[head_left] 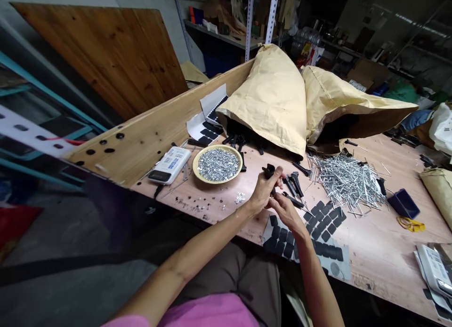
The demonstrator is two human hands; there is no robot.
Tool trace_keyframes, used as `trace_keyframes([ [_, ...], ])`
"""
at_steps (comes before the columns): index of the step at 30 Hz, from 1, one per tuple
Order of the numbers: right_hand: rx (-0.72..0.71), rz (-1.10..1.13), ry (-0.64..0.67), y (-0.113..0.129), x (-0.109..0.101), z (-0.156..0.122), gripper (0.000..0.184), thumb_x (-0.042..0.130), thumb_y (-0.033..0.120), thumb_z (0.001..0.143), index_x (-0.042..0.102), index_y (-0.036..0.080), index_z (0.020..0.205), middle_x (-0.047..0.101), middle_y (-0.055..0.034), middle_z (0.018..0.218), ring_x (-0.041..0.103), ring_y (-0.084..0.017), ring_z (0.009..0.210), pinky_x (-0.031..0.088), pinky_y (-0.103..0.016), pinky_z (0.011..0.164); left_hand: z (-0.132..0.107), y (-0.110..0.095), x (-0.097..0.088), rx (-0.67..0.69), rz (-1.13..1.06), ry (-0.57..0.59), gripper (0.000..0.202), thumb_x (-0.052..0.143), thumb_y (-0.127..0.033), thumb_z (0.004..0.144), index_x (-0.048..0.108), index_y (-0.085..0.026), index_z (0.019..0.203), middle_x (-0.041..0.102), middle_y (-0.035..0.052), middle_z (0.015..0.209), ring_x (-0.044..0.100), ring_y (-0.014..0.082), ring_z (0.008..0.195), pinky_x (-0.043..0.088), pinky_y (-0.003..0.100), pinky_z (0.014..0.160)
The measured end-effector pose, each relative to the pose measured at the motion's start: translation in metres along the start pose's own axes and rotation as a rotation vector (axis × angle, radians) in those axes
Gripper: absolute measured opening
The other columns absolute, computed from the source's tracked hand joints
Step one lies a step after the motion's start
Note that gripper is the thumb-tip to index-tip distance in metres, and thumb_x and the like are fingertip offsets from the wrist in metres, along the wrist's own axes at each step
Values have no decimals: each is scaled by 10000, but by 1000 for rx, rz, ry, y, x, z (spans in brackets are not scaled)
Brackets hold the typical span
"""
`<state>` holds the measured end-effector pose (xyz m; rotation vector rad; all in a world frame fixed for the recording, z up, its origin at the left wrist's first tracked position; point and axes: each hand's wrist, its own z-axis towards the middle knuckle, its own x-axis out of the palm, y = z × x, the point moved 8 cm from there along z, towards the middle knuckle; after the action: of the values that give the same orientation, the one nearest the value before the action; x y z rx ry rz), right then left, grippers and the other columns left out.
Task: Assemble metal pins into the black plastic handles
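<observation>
My left hand (262,191) is closed around a black plastic part (269,171), whose flared upper end sticks out above the fingers. Just below and to the right, my right hand (286,212) meets it with fingers drawn together; what they pinch is hidden. More black plastic parts (295,183) lie right beside the hands. Under the right forearm is a backing sheet (344,266) with rows of black pads (323,222). Left of the hands stands a yellow bowl (195,169) full of small shiny metal pieces (219,164), with a few loose nuts or washers (240,197) near it.
A pile of metal rods or nails (349,181) lies to the right, near a dark blue box (404,203) and yellow bands (410,224). Two large paper sacks (271,96) (339,94) stand behind. A white scale (171,164) sits left by the wooden side board (158,129).
</observation>
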<state>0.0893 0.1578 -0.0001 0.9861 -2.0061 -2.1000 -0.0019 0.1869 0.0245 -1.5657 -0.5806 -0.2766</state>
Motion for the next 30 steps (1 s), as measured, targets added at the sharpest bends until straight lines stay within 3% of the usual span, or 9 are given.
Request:
trace_keyframes([
  [3,49,-35,-78,6,-6,-14,462,347,553,870,617,180,843,542,6,587,555,-146,544,455,-268,590,-17,-26,-22,179,298,-106,559,598,-564,748,609,-130,1100,646,90,884,617,203,842,482,344,789],
  [6,90,-321,-83,13,-16,-36,372,351,458,892,595,195,794,559,-1,606,532,-142,529,402,-252,556,-69,-51,-32,531,859,-159,598,617,-380,805,426,-164,1328,558,155,1230,470,284,1212,373,446,1003],
  [10,54,-545,229,26,9,-64,344,344,375,907,581,193,737,608,-21,608,529,-145,530,361,-252,544,-148,-24,-10,846,1290,286,422,451,-133,890,456,-203,1307,625,84,1167,517,231,1177,329,475,1054],
  [12,71,-514,352,29,24,-68,361,355,405,909,585,187,736,597,-8,561,521,-137,500,356,-245,528,-159,-10,-19,720,1255,367,386,395,-112,903,505,-182,1266,672,77,1013,610,189,990,447,399,946],
  [14,88,-391,389,29,34,-58,349,393,442,896,608,181,811,632,-9,611,566,-139,540,385,-237,540,-150,-4,-42,469,1080,295,313,407,-164,904,600,-171,1149,672,70,884,627,169,835,513,318,779],
  [17,96,-305,158,21,31,-23,327,409,408,892,627,173,956,685,-50,800,633,-166,664,443,-260,615,-129,15,-87,-79,612,113,253,501,-326,860,670,-149,923,589,14,662,539,101,534,439,212,481],
  [20,82,-492,-91,8,37,7,284,419,308,889,669,175,916,682,-85,871,641,-202,764,449,-292,688,-130,35,-116,-524,168,-49,359,624,-455,739,640,-128,886,433,-78,524,291,16,343,212,153,339],
  [25,72,-739,-94,-3,77,25,259,420,257,906,674,234,952,640,-54,901,609,-175,770,409,-254,647,-136,35,-134,-656,8,-145,486,720,-436,632,603,-141,1001,413,-105,496,215,-6,328,96,149,341],
  [30,108,-802,-56,-4,86,29,259,399,213,897,655,204,865,613,-71,900,574,-184,794,391,-264,641,-130,36,-139,-667,-6,-160,587,723,-425,633,559,-165,1132,405,-115,487,207,-3,325,77,155,350],
])
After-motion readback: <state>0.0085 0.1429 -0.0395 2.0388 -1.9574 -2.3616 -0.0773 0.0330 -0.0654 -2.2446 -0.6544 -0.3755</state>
